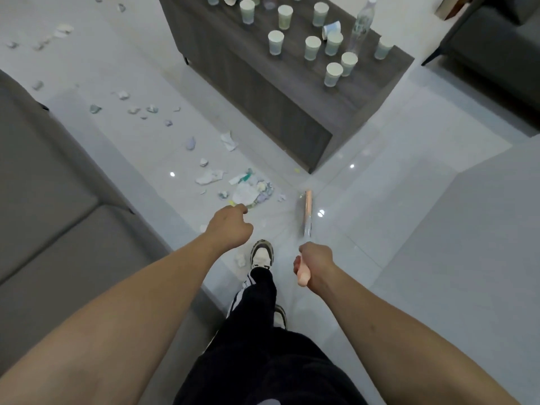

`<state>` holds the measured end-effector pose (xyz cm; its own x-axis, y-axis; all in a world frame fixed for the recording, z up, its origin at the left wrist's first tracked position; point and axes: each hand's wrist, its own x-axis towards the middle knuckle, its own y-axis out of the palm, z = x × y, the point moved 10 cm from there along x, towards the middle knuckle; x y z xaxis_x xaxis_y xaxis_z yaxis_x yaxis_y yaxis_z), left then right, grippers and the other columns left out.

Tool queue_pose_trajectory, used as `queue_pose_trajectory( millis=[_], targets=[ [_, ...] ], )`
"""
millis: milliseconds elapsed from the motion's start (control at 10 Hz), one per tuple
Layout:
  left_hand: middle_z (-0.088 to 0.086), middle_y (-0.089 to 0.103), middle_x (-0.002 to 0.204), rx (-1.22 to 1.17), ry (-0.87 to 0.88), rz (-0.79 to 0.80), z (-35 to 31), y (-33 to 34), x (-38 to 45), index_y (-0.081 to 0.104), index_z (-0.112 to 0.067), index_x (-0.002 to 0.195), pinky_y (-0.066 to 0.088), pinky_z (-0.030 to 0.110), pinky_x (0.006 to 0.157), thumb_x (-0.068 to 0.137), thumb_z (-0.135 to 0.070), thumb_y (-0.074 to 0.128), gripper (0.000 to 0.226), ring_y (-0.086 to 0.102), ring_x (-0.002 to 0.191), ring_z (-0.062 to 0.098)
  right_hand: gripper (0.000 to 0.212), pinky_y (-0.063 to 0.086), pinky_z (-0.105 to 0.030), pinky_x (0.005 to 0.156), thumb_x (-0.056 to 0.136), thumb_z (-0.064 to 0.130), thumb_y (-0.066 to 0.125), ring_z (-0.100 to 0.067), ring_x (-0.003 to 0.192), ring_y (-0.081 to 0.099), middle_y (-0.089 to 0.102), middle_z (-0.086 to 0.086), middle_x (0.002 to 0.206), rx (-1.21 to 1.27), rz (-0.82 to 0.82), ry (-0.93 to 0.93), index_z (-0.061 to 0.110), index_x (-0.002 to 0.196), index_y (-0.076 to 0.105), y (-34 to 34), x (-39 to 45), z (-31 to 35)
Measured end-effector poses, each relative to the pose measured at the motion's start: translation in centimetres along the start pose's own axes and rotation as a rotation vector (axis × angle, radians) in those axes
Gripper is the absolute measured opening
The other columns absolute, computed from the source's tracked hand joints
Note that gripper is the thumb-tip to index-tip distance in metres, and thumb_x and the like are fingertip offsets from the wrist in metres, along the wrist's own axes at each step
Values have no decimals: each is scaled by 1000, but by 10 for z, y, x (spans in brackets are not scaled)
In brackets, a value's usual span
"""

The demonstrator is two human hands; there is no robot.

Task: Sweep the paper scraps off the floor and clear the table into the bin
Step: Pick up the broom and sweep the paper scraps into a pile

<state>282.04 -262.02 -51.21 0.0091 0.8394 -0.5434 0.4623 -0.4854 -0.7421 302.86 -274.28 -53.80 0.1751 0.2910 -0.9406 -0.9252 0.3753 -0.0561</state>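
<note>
Below, key to the head view.
Key relation: the heap of paper scraps [251,190] lies on the floor [380,200] ahead of both hands, just left of the broom head [305,200]; a sweep would likely have to run leftward.
Long axis: the broom handle [306,229] runs from the right hand away from the person, down to the floor.
Nearer hand: the left hand sits almost over the near edge of the heap; the right hand is farther back.
Left hand [230,226]: fingers curled, nothing visibly gripped.
Right hand [315,267]: clenched around the pale end of the broom handle.
Loose scraps [134,109]: strung out over the floor to the far left, between the grey sofa [43,200] and the surface, well apart from the heap.
Surface [263,92]: a dark wooden low table carrying many upright paper cups [333,74], one tipped cup [331,29] and a clear plastic bottle [361,24]; not yet cleared.
Bin: not in view.
Stage, as judged: sweeping under way, table untouched.
</note>
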Motion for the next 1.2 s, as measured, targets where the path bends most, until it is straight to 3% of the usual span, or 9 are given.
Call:
queue_pose_trajectory(
  millis=[200,400,500,600,700,900,1000,1100,1200],
  targets=[
    [11,51,136,-54,-81,56,19,-17,69,46,-17,138,39,31,88,86,-21,52,53,47,122,28,24,35,-11,34,99,8,44,-13,53,37,41,-3,69,50,-10,112,12,75,45,54,43,66],
    [11,53,133,-75,-133,46,18,-70,134,48,-16,136,39,31,89,86,-21,52,51,48,121,29,7,33,-14,34,97,3,46,-13,49,38,43,-8,70,50,30,83,5,92,50,112,47,145],
    [12,55,130,-85,-131,9,4,-102,161,50,-15,134,37,30,85,86,-20,52,49,49,119,29,20,25,-20,44,92,5,45,-14,47,34,41,-4,61,-141,20,99,11,73,46,125,52,176],
    [14,56,127,-98,-99,-19,-15,-122,181,51,-14,132,38,29,84,85,-19,52,47,50,117,29,15,30,-24,47,83,1,42,-17,37,40,43,-7,54,-503,13,-87,7,71,47,128,62,218],
    [14,54,131,-100,-103,-19,-24,-129,194,50,-15,135,38,30,89,86,-19,52,50,49,120,29,18,43,-29,49,80,-2,42,-27,46,54,55,-14,61,-830,-12,-278,-2,86,58,126,70,259],
    [10,55,129,-142,-216,-5,-14,-124,205,49,-17,135,37,28,82,86,-22,52,49,50,116,26,20,46,-23,48,80,2,48,-25,52,61,63,-12,74,-1243,55,-453,1,92,63,147,111,308],
    [8,55,130,-175,-310,-19,-7,-122,206,49,-17,135,39,28,82,86,-22,52,49,50,116,25,32,44,-19,49,84,7,49,-29,73,68,66,-9,104,-1321,97,-480,12,112,63,156,138,322],
    [9,55,130,-217,-391,-47,-9,-113,202,49,-17,136,39,27,81,86,-22,53,50,52,115,25,60,47,-19,62,90,12,51,-26,102,67,55,-9,143,-1307,111,-461,14,150,44,154,163,332],
    [9,54,133,-234,-440,-39,-21,-90,195,48,-17,138,39,28,86,88,-24,53,50,50,119,25,56,40,-17,66,92,9,51,-26,119,59,53,-9,145,-1266,94,-395,10,148,44,143,179,328]
  ],
)
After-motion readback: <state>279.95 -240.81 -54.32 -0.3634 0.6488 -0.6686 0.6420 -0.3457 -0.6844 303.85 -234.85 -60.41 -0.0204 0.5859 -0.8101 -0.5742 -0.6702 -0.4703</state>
